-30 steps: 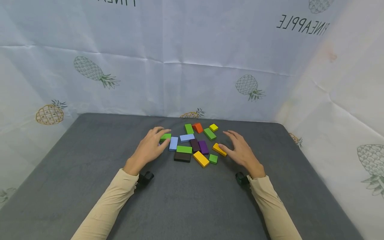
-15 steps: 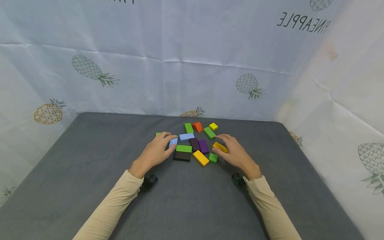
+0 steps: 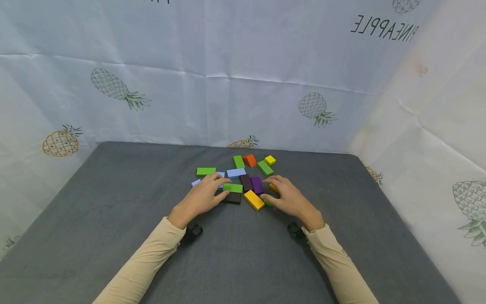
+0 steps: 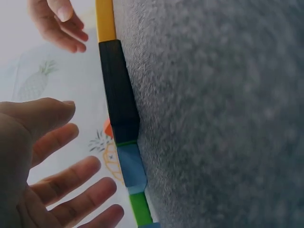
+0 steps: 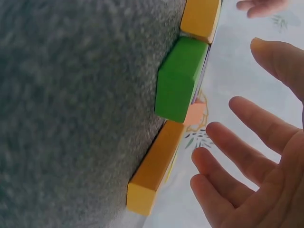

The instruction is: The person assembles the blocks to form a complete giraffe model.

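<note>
My left hand hovers over the left part of a cluster of coloured blocks, fingers spread and holding nothing. Below its thumb lie a black block and a green block; a light blue block is partly covered by it in the head view. On the other side my right hand hangs over a small green block and an orange-yellow block, its fingers apart and relaxed with nothing between them. Between the hands lie a yellow block, a purple block and a dark block.
Farther back sit a red block, a yellow cube, green blocks and a light blue block. A green block lies at far left. The grey tabletop ends at a pineapple-print curtain.
Both hands have moved inward over the blocks, the left to the right and the right to the left. The left green block is uncovered again. The blocks stay in place.
</note>
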The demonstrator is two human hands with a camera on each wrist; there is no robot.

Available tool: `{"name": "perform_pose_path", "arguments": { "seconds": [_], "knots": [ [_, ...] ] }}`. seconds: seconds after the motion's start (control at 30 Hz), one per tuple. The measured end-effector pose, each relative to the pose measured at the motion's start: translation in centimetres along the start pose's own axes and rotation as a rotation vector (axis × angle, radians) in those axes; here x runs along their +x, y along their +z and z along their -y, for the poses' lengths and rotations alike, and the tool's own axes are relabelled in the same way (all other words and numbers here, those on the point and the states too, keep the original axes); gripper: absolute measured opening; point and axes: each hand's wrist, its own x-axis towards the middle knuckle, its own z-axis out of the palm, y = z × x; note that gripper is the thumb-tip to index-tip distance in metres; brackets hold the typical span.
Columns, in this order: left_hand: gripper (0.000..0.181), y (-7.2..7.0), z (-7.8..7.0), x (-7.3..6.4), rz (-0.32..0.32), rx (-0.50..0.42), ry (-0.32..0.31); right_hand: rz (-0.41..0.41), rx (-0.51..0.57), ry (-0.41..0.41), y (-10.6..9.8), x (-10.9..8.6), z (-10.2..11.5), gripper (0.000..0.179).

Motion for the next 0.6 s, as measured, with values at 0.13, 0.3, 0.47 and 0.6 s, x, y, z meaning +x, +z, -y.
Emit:
{"name": "perform_pose_path", "arguments": {
  "seconds": [0.13, 0.3, 0.47, 0.6],
  "knots": [
    [0.037, 0.2, -0.2, 0.0, 0.026, -0.009, 0.004, 0.01, 0.011, -0.016, 0.2, 0.0, 0.3, 0.052],
    [0.035, 0.4, -0.3, 0.0, 0.063, -0.009, 0.035, 0.029, 0.022, -0.04, 0.6, 0.0, 0.8, 0.05],
    [0.032, 0.5, -0.3, 0.1, 0.064, 0.01, 0.077, 0.035, 0.02, -0.088, 1.2, 0.1, 1.1, 0.047],
    [0.031, 0.4, -0.4, 0.1, 0.088, 0.03, 0.08, 0.05, 0.018, -0.099, 1.5, 0.1, 1.5, 0.044]
  ]
}}
